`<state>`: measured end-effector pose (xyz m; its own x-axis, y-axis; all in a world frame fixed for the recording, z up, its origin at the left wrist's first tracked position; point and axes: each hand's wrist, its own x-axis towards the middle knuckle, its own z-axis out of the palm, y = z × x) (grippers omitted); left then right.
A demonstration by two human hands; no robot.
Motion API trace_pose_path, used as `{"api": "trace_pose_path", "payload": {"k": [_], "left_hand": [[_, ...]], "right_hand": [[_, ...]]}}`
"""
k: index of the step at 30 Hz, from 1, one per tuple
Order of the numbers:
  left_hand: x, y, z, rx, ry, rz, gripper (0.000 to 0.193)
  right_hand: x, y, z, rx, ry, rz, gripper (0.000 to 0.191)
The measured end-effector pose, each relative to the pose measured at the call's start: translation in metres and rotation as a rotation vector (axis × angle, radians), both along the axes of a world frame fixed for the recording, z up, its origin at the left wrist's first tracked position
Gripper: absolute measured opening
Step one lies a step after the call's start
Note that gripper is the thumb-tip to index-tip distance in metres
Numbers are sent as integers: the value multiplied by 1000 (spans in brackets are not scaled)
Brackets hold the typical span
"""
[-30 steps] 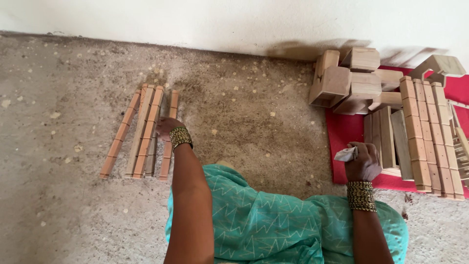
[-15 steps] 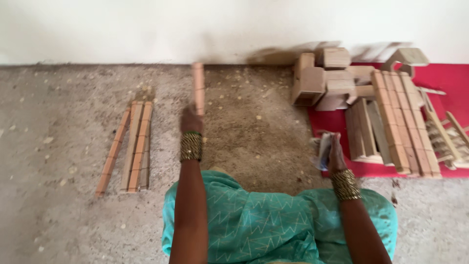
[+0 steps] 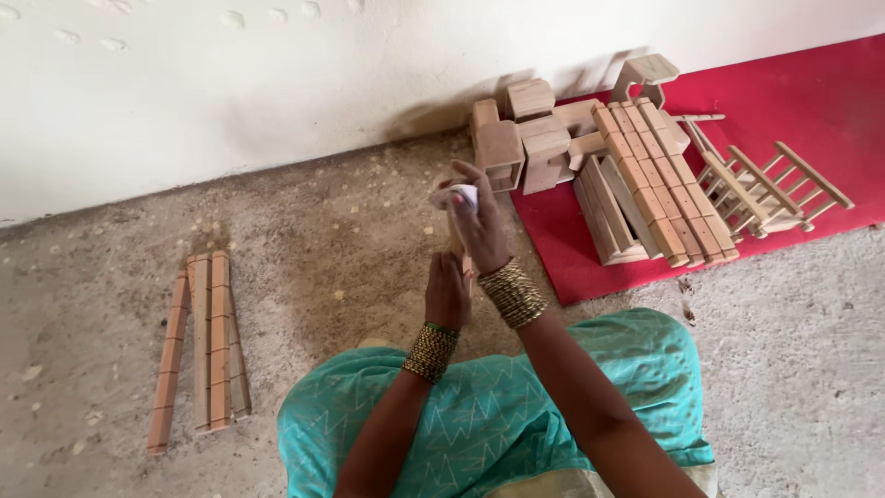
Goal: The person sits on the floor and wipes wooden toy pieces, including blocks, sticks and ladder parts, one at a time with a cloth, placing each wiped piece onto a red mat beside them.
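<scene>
Concrete floor (image 3: 350,240) spreads wide and bare to the left of your hands, while the white wall (image 3: 230,83) closes things off not far beyond them. Right of your hands a red mat (image 3: 784,101) carries the bigger stock: blocks (image 3: 516,138), a row of notched slats (image 3: 664,175) and a small ladder-like frame (image 3: 774,184). Far to your left, four strips (image 3: 207,346) lie side by side on the floor, seemingly finished with, though far more pieces wait on the mat. Your left hand (image 3: 447,293) is closed round the lower end of a strip (image 3: 457,242) held upright before you. Your right hand (image 3: 481,226) pinches a scrap of white paper (image 3: 463,195) against its upper part, fingers partly spread. Judging by that, this strip is mid-rubbing, with most of the work ahead.
</scene>
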<state>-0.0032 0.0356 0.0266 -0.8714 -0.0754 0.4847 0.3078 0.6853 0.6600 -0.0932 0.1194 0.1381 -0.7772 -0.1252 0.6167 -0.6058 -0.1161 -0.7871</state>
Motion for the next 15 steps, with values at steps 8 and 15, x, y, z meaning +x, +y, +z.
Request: {"api": "trace_pose_path", "payload": {"k": [8, 15], "left_hand": [[-14, -26, -4, -281, -45, -71, 48], [-34, -77, 34, 624, -3, -108, 49]], "right_hand": [[9, -2, -20, 195, -145, -196, 32], [43, -11, -125, 561, 24, -274, 27]]}}
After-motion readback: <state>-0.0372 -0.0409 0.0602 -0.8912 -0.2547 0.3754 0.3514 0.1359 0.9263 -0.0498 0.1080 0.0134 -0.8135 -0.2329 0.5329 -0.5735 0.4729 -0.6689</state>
